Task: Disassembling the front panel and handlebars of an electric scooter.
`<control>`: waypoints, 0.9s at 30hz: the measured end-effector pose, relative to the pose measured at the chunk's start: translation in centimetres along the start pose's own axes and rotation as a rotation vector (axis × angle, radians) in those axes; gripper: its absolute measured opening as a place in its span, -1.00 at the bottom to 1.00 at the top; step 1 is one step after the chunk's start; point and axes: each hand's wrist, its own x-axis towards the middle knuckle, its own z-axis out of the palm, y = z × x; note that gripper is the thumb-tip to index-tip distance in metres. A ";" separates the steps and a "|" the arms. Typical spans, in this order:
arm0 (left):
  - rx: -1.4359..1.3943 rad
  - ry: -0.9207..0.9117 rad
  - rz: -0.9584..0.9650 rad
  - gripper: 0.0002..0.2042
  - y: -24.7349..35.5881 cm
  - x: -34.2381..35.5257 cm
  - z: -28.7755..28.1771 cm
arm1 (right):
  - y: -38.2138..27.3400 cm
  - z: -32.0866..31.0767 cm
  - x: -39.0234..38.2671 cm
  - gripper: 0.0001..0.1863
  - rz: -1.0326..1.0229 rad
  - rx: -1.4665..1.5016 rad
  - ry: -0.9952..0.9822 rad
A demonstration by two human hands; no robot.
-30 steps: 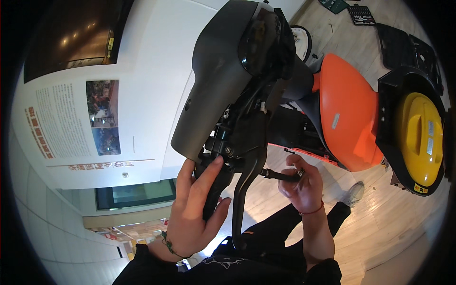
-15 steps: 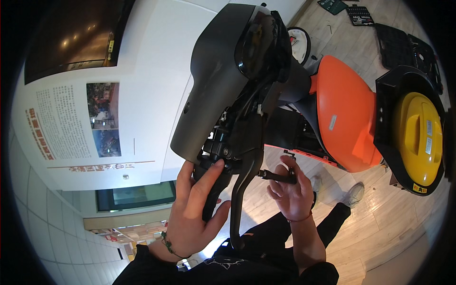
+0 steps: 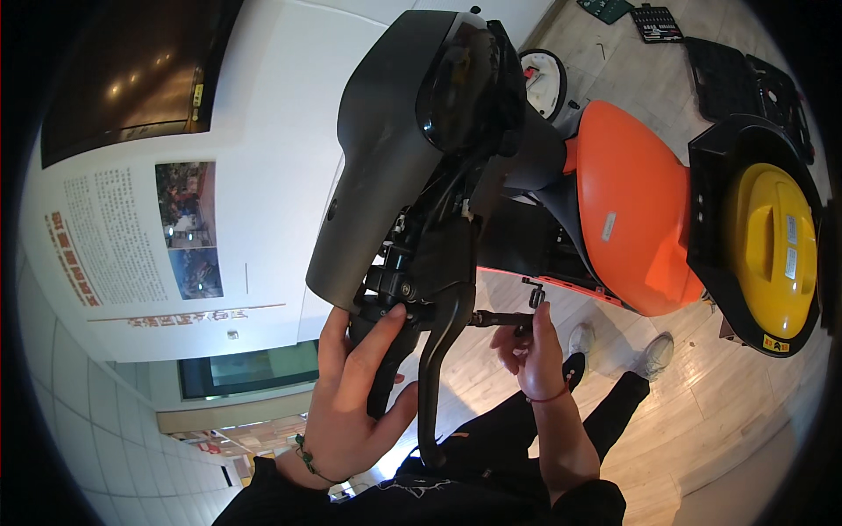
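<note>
The scooter's dark handlebar cover [image 3: 386,140] stands in front of me, its black brake lever [image 3: 436,373] reaching toward my body. My left hand [image 3: 351,386] is closed loosely about the black handlebar grip [image 3: 386,377], thumb apart, a fingertip resting by the lever clamp [image 3: 395,285]. With bent fingers my right hand [image 3: 537,355] holds a black socket wrench [image 3: 500,319], whose long shaft runs level to the lever's pivot. Where its tip meets the lever is too small to make out. The fingers partly cover the wrench's head.
Right of the handlebar are the scooter's orange body panel [image 3: 627,210] and a yellow lidded piece [image 3: 776,254] in a black frame. Open tool cases [image 3: 719,83] and a white round part [image 3: 545,83] lie on the wood floor. A wall screen [image 3: 132,79] hangs at left.
The fingers of my right hand have shifted around the wrench, its head has turned, and the hand sits slightly lower. My left hand stays on the grip. The whole view has shifted slightly.
</note>
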 end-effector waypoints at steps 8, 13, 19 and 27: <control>0.035 0.002 0.038 -0.36 -0.2 0.3 -0.2 | 1.0 -0.3 0.2 -0.39 0.046 0.479 -0.276; 0.042 -0.005 0.038 -0.34 0.1 0.3 -0.3 | 0.1 -0.8 0.1 -0.51 -0.119 0.518 -0.288; 0.052 0.015 0.058 -0.32 -0.1 0.3 -0.3 | 1.0 -2.3 0.5 -0.44 -0.245 0.409 -0.269; -0.013 -0.036 -0.039 -0.27 0.2 0.1 -0.3 | 1.3 -3.9 0.8 -0.44 -0.290 0.287 -0.288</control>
